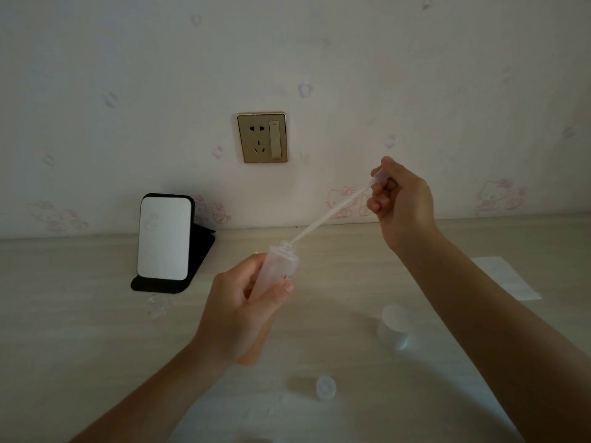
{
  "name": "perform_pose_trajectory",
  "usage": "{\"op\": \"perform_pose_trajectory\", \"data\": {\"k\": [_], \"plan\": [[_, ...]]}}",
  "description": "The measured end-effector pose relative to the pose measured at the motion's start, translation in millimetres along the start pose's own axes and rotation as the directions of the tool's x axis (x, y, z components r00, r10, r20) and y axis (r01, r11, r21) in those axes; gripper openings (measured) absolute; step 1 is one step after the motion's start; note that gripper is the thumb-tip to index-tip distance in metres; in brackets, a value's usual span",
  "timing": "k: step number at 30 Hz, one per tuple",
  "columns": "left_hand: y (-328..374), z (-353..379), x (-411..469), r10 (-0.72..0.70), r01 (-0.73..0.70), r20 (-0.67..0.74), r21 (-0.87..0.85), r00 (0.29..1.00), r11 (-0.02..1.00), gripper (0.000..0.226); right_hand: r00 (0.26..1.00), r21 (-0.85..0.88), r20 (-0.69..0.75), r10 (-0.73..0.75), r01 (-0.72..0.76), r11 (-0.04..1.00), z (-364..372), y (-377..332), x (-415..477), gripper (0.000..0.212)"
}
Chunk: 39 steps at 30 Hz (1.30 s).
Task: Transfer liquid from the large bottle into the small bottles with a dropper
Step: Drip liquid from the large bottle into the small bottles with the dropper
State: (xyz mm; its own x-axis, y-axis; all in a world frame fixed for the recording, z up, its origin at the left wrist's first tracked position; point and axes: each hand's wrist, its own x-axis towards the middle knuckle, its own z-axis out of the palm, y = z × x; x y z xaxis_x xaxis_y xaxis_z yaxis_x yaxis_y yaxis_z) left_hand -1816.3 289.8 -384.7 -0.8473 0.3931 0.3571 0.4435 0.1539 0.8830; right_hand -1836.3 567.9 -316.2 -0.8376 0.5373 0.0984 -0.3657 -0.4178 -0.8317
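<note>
The left hand [243,314] is gripping the large bottle [281,260] mid-table, holding it tilted toward the far right. The right hand [403,199], raised farther right, is pinching the dropper [332,212] bulb, its tip sitting at the bottle's mouth. I reckon that slant is risking a spill or a slipped tip.

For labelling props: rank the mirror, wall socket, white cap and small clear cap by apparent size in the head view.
1. mirror
2. wall socket
3. white cap
4. small clear cap
Socket and white cap look close; the cap is nearer the camera, so that order is unsure.
</note>
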Motion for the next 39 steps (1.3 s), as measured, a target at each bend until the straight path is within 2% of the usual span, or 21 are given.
{"op": "perform_pose_trajectory", "data": {"k": [3,7,11,16,18,21,27,39], "plan": [[1.3,0.6,-0.8,0.011,-0.011,0.011,0.034,1.000,0.999,0.029,0.995,-0.076,0.090,-0.035,0.042,0.996,4.1,-0.4,-3.4,0.031],[3.6,2.0,-2.2,0.008,-0.010,0.029,0.051,1.000,0.999,0.031,0.954,-0.180,0.300,-0.008,0.065,0.982,12.7,0.4,-9.4,0.023],[7.3,3.4,-2.7,0.021,-0.024,0.048,0.058,0.999,0.998,0.031,0.855,-0.279,0.507,0.112,0.040,0.959,18.8,7.5,-18.6,0.022],[10.7,3.4,-1.9,0.002,-0.005,0.045,0.050,0.999,0.999,0.032,0.733,-0.374,0.635,0.246,0.013,0.927,20.8,15.1,-27.9,0.020],[11.2,3.1,-1.3,-0.002,0.000,0.039,0.047,0.999,0.999,0.033,0.721,-0.409,0.644,0.256,0.042,0.912,21.6,17.8,-29.9,0.021],[12.5,4.2,-1.4,0.006,-0.008,0.040,0.053,0.999,0.999,0.033,0.748,-0.415,0.628,0.214,0.089,0.906,23.6,22.2,-31.7,0.024],[13.3,3.0,-1.4,0.004,-0.006,0.036,0.046,0.999,0.999,0.031,0.724,-0.371,0.646,0.241,0.022,0.929,24.4,22.1,-32.2,0.025],[14.2,4.2,-1.4,0.009,-0.010,0.033,0.036,0.999,0.999,0.033,0.748,-0.284,0.628,0.216,-0.039,0.958,24.5,20.6,-29.9,0.021]]}}
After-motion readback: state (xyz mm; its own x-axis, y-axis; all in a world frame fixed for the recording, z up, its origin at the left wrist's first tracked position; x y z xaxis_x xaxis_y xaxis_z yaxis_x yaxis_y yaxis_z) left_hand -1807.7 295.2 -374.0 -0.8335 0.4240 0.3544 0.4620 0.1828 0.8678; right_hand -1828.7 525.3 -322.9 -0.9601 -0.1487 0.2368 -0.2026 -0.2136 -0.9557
